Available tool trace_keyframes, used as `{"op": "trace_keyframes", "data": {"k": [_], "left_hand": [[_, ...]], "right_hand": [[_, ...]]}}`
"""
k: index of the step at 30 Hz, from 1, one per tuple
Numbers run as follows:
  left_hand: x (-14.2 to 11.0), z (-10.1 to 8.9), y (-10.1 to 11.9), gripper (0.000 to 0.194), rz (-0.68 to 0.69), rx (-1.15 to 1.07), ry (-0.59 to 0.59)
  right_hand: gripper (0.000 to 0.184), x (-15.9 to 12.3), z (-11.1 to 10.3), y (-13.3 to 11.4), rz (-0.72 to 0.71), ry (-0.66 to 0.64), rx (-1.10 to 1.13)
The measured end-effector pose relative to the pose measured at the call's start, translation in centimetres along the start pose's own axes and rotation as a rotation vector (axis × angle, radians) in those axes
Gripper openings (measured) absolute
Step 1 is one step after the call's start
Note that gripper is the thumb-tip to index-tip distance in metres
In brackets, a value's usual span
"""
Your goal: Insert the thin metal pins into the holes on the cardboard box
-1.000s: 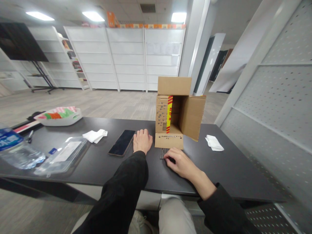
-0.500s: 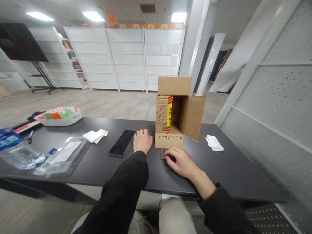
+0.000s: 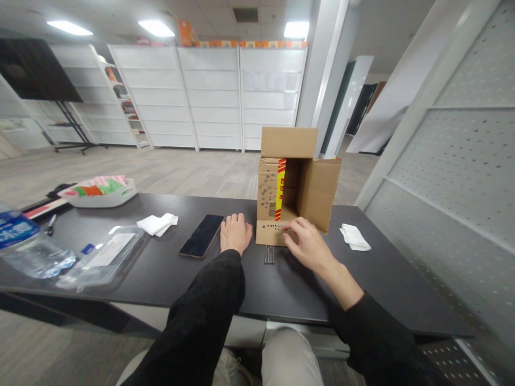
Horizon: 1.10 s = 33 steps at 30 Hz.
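Observation:
My left hand [image 3: 236, 234] rests palm down on the dark table, its fingers curled in and nothing seen in them. It lies between a phone [image 3: 201, 236] and an open cardboard box [image 3: 267, 187]. My right hand [image 3: 308, 244] is over the right part of the box's front flap [image 3: 267, 233], thumb and forefinger apart, nothing visible between them. A row of dark holes or dots crosses that flap, partly hidden by the fingers. Several thin metal nails [image 3: 269, 255] lie side by side in front of the flap, left of my right hand.
Folded white tissues [image 3: 157, 224] lie left of the phone, and another tissue [image 3: 354, 237] at the right. Further left are a clear plastic case [image 3: 108, 257], a water bottle [image 3: 32, 249] and a white basket [image 3: 100, 199]. A perforated panel [image 3: 462, 171] stands at the right.
My right hand has risen from the nails and moved forward and right to the box flap. More of the nails now show. My left hand has stayed in place.

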<state>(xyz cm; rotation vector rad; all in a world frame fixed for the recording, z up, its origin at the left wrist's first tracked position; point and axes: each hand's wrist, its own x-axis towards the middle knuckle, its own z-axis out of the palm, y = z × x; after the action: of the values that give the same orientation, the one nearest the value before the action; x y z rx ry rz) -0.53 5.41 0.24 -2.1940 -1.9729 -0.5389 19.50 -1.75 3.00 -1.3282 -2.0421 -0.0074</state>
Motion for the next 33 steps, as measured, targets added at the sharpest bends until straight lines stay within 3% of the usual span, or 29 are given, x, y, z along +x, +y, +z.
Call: {"op": "trace_keyframes", "data": {"k": [5, 11, 16, 33], "left_hand": [[0.0, 0.1, 0.0, 0.017, 0.002, 0.025, 0.002], [0.1, 0.0, 0.0, 0.018, 0.01, 0.037, 0.005], [0.0, 0.0, 0.0, 0.019, 0.012, 0.045, 0.014], [0.1, 0.2, 0.0, 0.021, 0.019, 0.031, 0.029]], "right_hand": [[0.011, 2.1, 0.2, -0.1, -0.005, 0.071, -0.019], [0.012, 2.3, 2.7, 0.0, 0.018, 0.208, -0.02], [0.012, 1.4, 4.0, 0.5, 0.057, 0.199, -0.074], [0.012, 1.4, 4.7, 1.0, 0.12, 0.165, -0.183]]}}
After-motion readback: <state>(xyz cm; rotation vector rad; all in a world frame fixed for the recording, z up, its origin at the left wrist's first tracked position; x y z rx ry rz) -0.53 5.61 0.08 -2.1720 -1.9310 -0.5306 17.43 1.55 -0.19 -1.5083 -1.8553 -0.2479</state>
